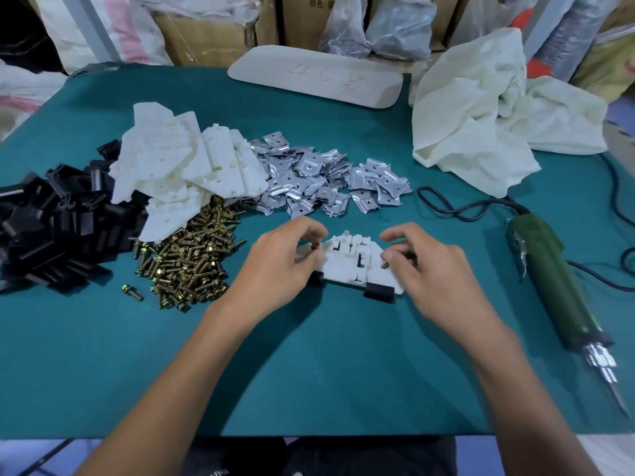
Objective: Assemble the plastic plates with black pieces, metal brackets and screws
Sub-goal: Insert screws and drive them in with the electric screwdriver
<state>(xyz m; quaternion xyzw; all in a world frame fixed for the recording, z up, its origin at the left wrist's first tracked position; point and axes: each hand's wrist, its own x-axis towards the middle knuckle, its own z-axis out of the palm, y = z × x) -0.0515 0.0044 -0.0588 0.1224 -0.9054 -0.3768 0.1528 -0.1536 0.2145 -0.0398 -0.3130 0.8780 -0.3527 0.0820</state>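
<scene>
At the middle of the teal work mat, a white, roughly fan-shaped plastic plate is laid flat. Two black clip pieces are seen fitted at its near edge: one at the near right, the other at the near left, half hidden by the left hand. A brass-coloured screw is pinched between thumb and fingertips of that hand at the plate's left edge. A second screw is pinched likewise by the right hand at the plate's right edge. The step in hand is judged to be screw placement. Next, each screw must be stood in its hole and the green electric screwdriver, lying well right of the plate, taken up. A heap of loose screws lies left of the plate, and a heap of metal brackets beyond it. Whether brackets are already seated on the plate cannot be told, and the screw holes are covered by fingers.
</scene>
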